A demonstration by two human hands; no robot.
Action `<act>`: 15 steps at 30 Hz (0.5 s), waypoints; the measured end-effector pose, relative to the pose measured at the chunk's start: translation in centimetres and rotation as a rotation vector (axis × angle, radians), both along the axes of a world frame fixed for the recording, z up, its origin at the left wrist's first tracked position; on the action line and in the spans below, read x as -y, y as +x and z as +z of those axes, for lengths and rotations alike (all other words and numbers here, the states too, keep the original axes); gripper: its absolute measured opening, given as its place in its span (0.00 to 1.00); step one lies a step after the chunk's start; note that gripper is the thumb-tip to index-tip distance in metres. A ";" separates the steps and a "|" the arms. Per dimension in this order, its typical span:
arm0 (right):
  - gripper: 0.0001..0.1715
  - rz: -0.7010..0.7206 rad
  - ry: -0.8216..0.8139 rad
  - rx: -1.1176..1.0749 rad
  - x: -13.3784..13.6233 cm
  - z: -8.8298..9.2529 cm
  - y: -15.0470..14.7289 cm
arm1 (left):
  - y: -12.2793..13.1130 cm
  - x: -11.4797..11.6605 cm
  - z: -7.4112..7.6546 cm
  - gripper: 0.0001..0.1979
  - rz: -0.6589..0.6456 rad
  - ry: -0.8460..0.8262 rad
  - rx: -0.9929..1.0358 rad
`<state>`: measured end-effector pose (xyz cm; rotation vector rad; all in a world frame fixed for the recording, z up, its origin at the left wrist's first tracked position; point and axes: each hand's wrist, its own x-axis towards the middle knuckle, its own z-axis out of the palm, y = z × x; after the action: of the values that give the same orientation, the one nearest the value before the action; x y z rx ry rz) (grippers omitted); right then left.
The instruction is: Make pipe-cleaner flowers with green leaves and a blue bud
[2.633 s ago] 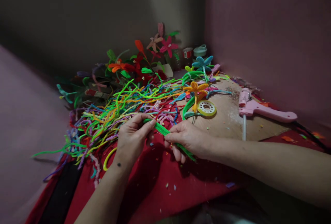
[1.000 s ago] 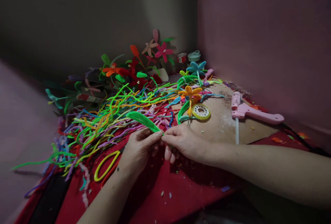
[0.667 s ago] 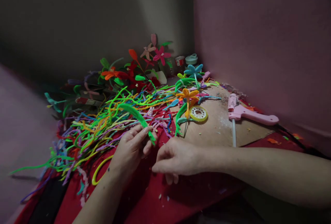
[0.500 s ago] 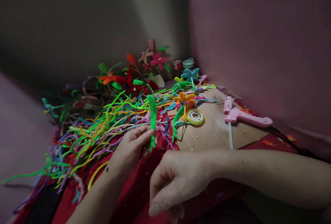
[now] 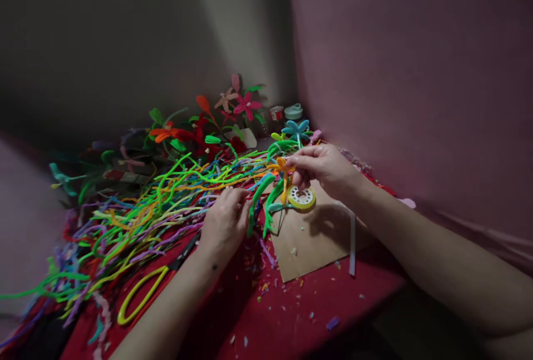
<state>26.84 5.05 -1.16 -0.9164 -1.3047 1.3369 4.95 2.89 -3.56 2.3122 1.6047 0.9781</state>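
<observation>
My left hand (image 5: 225, 221) is closed at the left edge of the mat, its fingertips against a curved green pipe-cleaner leaf (image 5: 259, 198). A second green leaf (image 5: 271, 204) lies just right of it, by a small pale-teal piece. My right hand (image 5: 318, 166) reaches over the cardboard and pinches a petal of an orange pipe-cleaner flower (image 5: 283, 167); its orange stem hangs down beside a yellow tape roll (image 5: 301, 197). My right forearm hides most of the pink glue gun, leaving its clear glue stick (image 5: 352, 246) and handle end (image 5: 407, 203) in view.
Loose coloured pipe cleaners (image 5: 166, 199) heap on the left, with yellow-handled scissors (image 5: 141, 296) in front. Finished flowers (image 5: 247, 105) and a blue flower (image 5: 296, 128) stand behind. Cardboard (image 5: 308, 249) lies on the red cloth (image 5: 275, 315), scattered with scraps. Walls close the back and right.
My right hand has risen from the front to the orange flower and taken hold of it. My left hand has brought the green leaf beside the other one. The view has shifted slightly.
</observation>
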 end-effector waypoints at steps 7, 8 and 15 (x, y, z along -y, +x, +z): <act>0.11 -0.236 0.094 0.249 -1.1 -2.2 -0.2 | 4.2 0.2 -0.3 0.06 -0.018 -0.239 -0.111; 0.11 -0.249 0.108 0.295 -1.2 -2.5 -0.3 | 4.6 -0.1 -0.5 0.06 0.000 -0.270 -0.105; 0.11 -0.323 0.389 0.786 -1.6 -3.9 -0.5 | 6.3 -1.3 -1.3 0.04 0.035 -0.311 -0.023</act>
<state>26.31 6.62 -5.03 -1.3591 -1.8163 0.4308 11.25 4.23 -4.90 2.0980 1.6749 0.6547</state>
